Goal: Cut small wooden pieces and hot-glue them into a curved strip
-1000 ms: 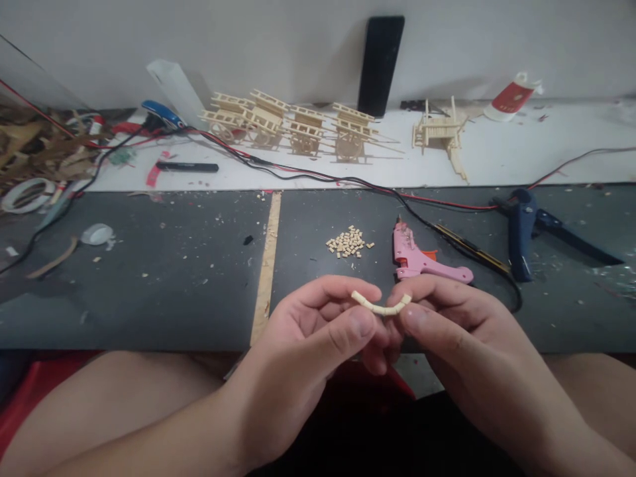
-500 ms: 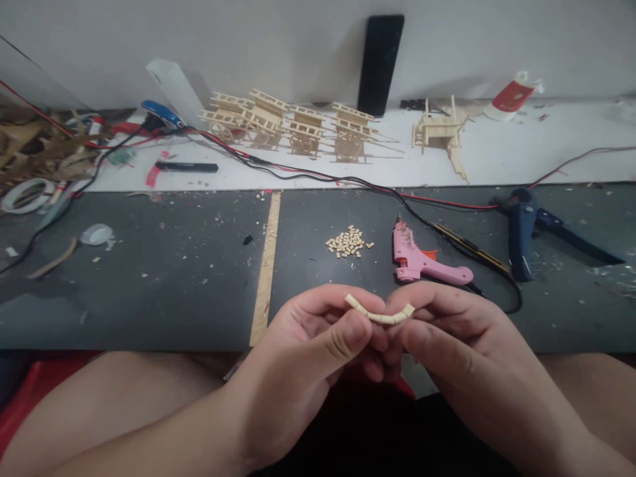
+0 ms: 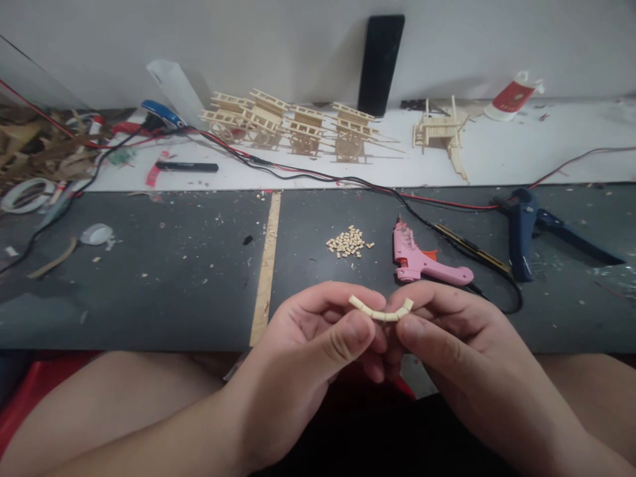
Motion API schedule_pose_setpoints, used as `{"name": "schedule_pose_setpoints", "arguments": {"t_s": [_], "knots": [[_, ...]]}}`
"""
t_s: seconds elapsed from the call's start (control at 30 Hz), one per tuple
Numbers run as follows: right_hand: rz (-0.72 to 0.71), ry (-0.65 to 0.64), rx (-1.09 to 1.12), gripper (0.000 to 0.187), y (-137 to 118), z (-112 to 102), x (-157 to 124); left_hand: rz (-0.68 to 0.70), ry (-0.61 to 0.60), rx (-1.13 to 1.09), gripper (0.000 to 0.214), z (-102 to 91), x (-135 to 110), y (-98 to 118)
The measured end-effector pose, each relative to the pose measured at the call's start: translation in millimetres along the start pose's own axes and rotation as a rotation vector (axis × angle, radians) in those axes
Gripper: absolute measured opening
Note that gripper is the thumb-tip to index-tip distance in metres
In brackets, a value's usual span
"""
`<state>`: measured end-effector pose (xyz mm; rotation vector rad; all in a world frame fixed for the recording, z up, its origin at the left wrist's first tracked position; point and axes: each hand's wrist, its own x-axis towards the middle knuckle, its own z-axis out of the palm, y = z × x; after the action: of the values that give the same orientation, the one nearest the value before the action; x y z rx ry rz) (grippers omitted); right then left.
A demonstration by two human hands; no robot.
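A small curved strip of joined pale wooden pieces [image 3: 380, 316] is pinched between my two hands, its ends bent upward. My left hand [image 3: 322, 338] grips its left part between thumb and fingers. On its right part, my right hand [image 3: 447, 331] closes thumb and forefinger. The fingertips of both hands nearly meet beneath the strip. Beyond the hands lies a small pile of tiny pale wooden pieces [image 3: 349, 242] on the dark grey mat [image 3: 199, 291]. To its right rests a pink glue gun [image 3: 412, 255] with an orange trigger.
Blue cutters [image 3: 523, 232] and a yellow-black craft knife [image 3: 472, 247] lie at right. Model wooden carts [image 3: 305, 129] and a small wooden structure [image 3: 440, 129] stand on the white shelf. A black phone-like slab [image 3: 381, 66] leans on the wall. Red and black wires [image 3: 322, 175] cross the bench.
The curved strip has shifted very slightly between my fingers and its right end sits a little more to the left. My thumbs have moved a little closer together.
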<state>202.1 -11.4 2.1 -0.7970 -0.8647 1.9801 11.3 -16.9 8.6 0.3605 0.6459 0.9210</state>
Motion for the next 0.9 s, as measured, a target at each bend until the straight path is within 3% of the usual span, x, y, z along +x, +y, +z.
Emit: {"name": "schedule_pose_setpoints", "arguments": {"t_s": [0.33, 0.43, 0.53, 0.67, 0.9], "knots": [[-0.021, 0.027, -0.041, 0.004, -3, 6, 2, -0.022, -0.002, 0.012, 0.019, -4.8, 2, 0], [0.024, 0.082, -0.101, 0.012, -7, 10, 2, -0.039, 0.004, 0.047, 0.023, -6.8, 2, 1], [0.017, 0.129, -0.184, 0.021, -10, 12, 0, -0.025, 0.001, 0.093, 0.021, -8.3, 1, 2], [-0.045, 0.16, -0.32, 0.015, -11, 12, -1, -0.013, -0.03, 0.114, 0.017, -9.2, 0, 2], [-0.049, 0.153, -0.311, 0.013, -8, 13, 0, -0.031, -0.077, 0.072, 0.011, -7.9, 1, 0]]}}
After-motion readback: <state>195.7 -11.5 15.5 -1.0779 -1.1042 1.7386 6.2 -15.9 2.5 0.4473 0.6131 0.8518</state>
